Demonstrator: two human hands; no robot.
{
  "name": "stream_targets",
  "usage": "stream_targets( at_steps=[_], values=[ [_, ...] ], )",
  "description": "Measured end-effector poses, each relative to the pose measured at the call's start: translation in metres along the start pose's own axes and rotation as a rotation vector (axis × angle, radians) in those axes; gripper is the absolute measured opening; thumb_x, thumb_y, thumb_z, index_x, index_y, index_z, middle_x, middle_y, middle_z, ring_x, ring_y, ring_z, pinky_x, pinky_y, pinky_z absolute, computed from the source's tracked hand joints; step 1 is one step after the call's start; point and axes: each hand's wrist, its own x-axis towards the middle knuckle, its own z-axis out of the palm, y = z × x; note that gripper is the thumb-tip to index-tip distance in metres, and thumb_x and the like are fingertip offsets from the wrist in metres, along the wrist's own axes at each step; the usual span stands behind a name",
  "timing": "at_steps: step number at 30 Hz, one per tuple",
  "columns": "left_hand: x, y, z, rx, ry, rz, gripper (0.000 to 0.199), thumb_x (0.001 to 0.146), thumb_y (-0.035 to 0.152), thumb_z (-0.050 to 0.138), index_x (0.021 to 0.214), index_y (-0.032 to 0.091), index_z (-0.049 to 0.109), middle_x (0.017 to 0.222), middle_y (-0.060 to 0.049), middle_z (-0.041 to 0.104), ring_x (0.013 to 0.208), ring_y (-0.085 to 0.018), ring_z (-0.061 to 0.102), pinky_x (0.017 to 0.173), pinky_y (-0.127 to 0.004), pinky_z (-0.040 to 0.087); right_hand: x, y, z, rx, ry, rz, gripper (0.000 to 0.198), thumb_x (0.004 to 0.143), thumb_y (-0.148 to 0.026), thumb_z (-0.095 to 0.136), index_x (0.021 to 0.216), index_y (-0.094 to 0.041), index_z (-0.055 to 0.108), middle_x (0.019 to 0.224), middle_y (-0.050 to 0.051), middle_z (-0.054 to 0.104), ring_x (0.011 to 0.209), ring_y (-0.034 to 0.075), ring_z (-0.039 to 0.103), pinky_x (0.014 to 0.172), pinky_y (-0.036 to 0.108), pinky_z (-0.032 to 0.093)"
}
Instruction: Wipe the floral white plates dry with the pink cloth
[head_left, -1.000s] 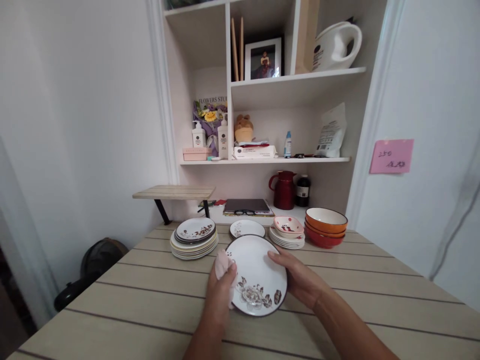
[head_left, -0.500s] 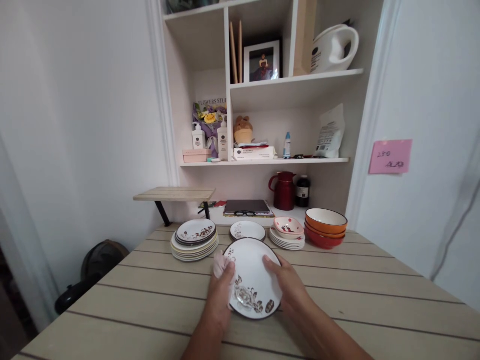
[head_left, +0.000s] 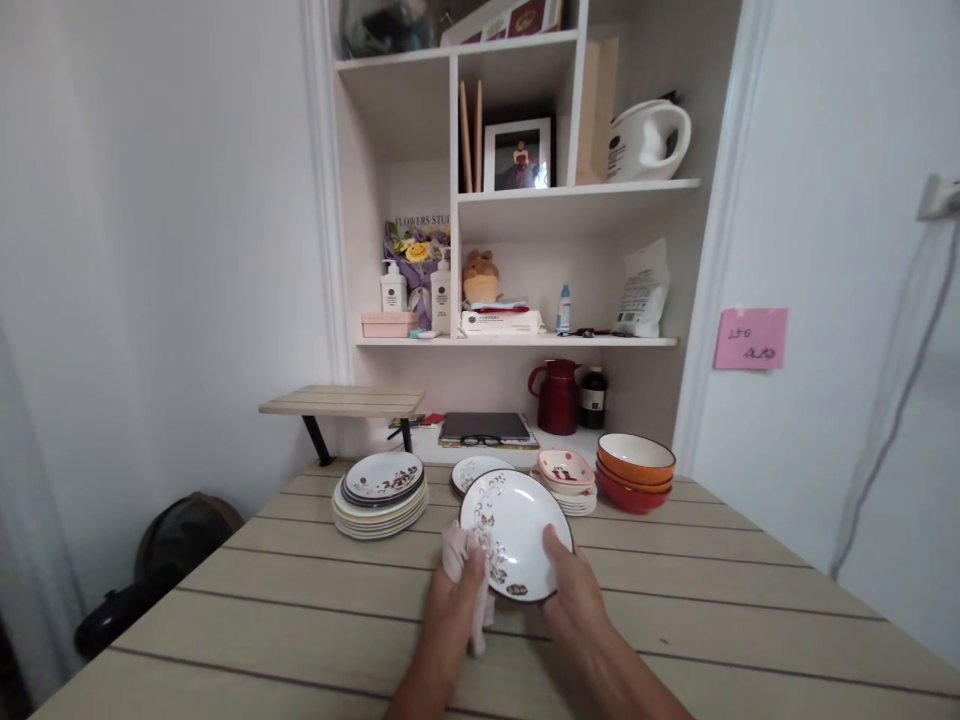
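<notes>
A white plate [head_left: 521, 530] with a dark rim and brown flower print is held up over the table, tilted toward me. My right hand [head_left: 574, 580] grips its right edge, thumb on the face and fingers behind. At the lower left edge, my left hand [head_left: 457, 590] is closed on a pale pink cloth [head_left: 480, 625], pressing it against the plate with the thumb in front. Behind the held plate, a small stack of similar plates [head_left: 472, 470] is partly hidden. On the left stands a taller stack of plates [head_left: 382, 495], flower-printed ones on top.
To the right are a pink square bowl [head_left: 566, 468] on small white plates [head_left: 577, 503] and stacked orange and red bowls [head_left: 636, 462]. A small wooden riser [head_left: 345, 400] stands back left. Behind are a closed laptop [head_left: 484, 427], glasses, a red jug [head_left: 557, 397] and shelves.
The plate has turned in my hands, its flower print moving toward the left, and it is tilted more. The cloth now hangs lower from my left hand. The camera view has shifted slightly.
</notes>
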Motion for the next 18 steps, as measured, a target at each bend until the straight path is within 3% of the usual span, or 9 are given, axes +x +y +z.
stream_targets(
  at_steps=[3, 5, 11, 15, 18],
  values=[
    [0.008, 0.0, -0.007, 0.069, 0.219, 0.132, 0.056, 0.066, 0.063, 0.069, 0.098, 0.018, 0.064, 0.091, -0.008, 0.073, 0.083, -0.021, 0.068, 0.07, -0.026, 0.054, 0.009, -0.005, -0.007, 0.002, 0.092, -0.01, 0.059, 0.072, -0.033, 0.071, 0.126, -0.015, 0.054, 0.094, 0.009, 0.077, 0.081, 0.025, 0.073, 0.076, 0.041, 0.059],
    [0.011, 0.0, -0.009, 0.127, 0.284, 0.224, 0.052, 0.068, 0.06, 0.07, 0.099, 0.019, 0.065, 0.099, -0.009, 0.072, 0.096, -0.024, 0.066, 0.083, -0.03, 0.052, 0.014, -0.006, -0.013, -0.024, 0.086, 0.015, 0.062, 0.074, -0.032, 0.07, 0.13, -0.016, 0.051, 0.096, 0.009, 0.077, 0.086, 0.025, 0.073, 0.078, 0.041, 0.059],
    [0.006, 0.005, -0.009, 0.228, 0.342, 0.452, 0.046, 0.074, 0.05, 0.068, 0.109, 0.021, 0.06, 0.111, -0.012, 0.066, 0.108, -0.027, 0.06, 0.099, -0.036, 0.042, 0.022, 0.002, -0.02, -0.056, 0.065, 0.174, 0.058, 0.08, -0.031, 0.066, 0.133, -0.017, 0.048, 0.094, 0.01, 0.077, 0.084, 0.026, 0.073, 0.077, 0.043, 0.059],
    [0.011, 0.006, -0.009, 0.405, 0.411, 0.605, 0.048, 0.082, 0.043, 0.06, 0.123, 0.021, 0.049, 0.132, -0.016, 0.05, 0.127, -0.028, 0.045, 0.109, -0.041, 0.032, 0.017, -0.003, -0.015, -0.08, 0.007, 0.256, 0.057, 0.081, -0.033, 0.065, 0.132, -0.013, 0.048, 0.095, 0.013, 0.077, 0.084, 0.026, 0.073, 0.078, 0.042, 0.058],
    [0.016, -0.003, -0.007, 0.584, 0.294, 0.632, 0.051, 0.082, 0.041, 0.059, 0.126, 0.017, 0.046, 0.136, -0.02, 0.043, 0.131, -0.03, 0.04, 0.109, -0.046, 0.03, 0.01, -0.008, -0.01, -0.163, -0.062, 0.324, 0.053, 0.081, -0.033, 0.066, 0.127, -0.01, 0.053, 0.089, 0.015, 0.077, 0.078, 0.027, 0.073, 0.076, 0.042, 0.057]
  ],
)
